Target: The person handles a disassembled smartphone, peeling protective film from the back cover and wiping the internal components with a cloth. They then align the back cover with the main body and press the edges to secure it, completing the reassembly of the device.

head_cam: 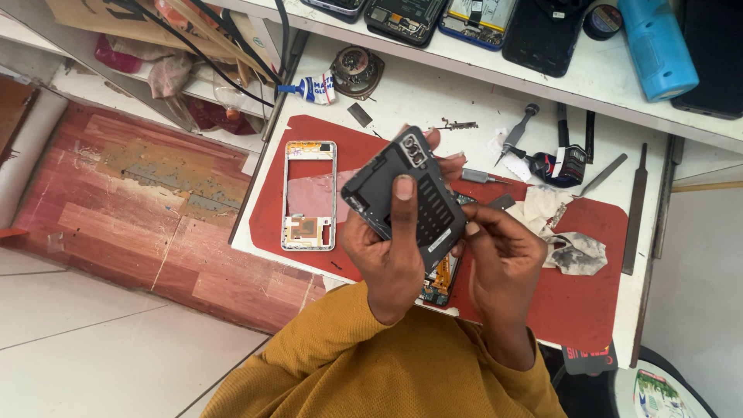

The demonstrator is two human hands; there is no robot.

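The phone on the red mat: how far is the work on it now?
Done: the phone is opened, and its silver frame lies stripped on the red mat. In hand: the left hand holds the dark inner cover plate, and the right hand works at its edge. Left: the parts are still apart.

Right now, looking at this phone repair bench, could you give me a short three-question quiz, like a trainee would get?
1. True or false: the left hand holds the dark grey plastic phone inner cover.
2. Which lies left of the hands on the red rubber work mat: (a) a silver phone frame, (b) a blue cylinder?
3. What does the right hand touch?

Key: 1 true. 2 (a), silver phone frame. 3 the cover's lower edge.
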